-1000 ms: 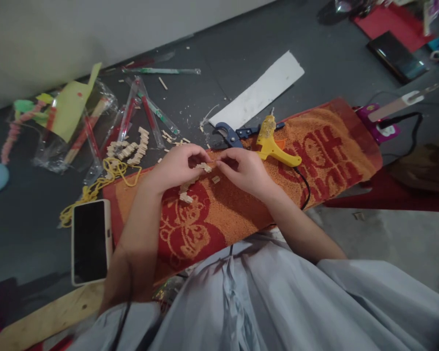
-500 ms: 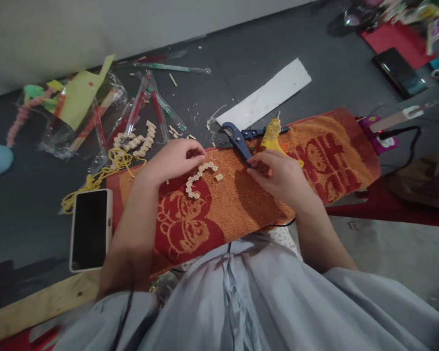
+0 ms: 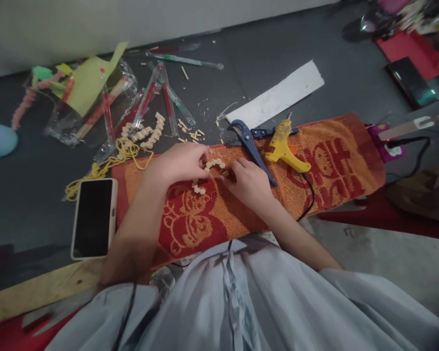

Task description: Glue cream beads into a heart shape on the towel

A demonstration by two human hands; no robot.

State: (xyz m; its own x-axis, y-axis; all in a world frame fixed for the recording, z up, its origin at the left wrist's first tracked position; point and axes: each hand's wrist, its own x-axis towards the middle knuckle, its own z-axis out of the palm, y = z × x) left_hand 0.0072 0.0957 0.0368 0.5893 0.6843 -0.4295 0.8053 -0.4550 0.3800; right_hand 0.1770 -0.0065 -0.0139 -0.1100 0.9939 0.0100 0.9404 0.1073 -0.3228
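A curved chain of short pale sticks (image 3: 215, 163) lies on the orange and red towel (image 3: 237, 222). My left hand (image 3: 185, 163) reaches over the middle of this chain, its thumb and fingertips closed around it and hiding part. Just to the right, my right hand (image 3: 249, 183) has its thumb and forefinger pinched on a small piece of joined sticks (image 3: 225, 173), mostly covered by the fingers. Beyond the right hand lie a blue hand cutter (image 3: 254, 151) and a yellow hot glue gun (image 3: 285, 148) with its nozzle pointing away.
A white strip (image 3: 278, 95) lies behind the cutter. Loose stick bits (image 3: 190, 131), more joined stick pieces (image 3: 153, 132) and yellow cord (image 3: 95, 175) are at the left, near a phone (image 3: 93, 219). Plastic-wrapped packets (image 3: 95, 105) sit at the back left.
My right hand has left the blue cutter's handle and moved left to the small stick piece. My left hand has come onto the curved chain. The view has shifted slightly.
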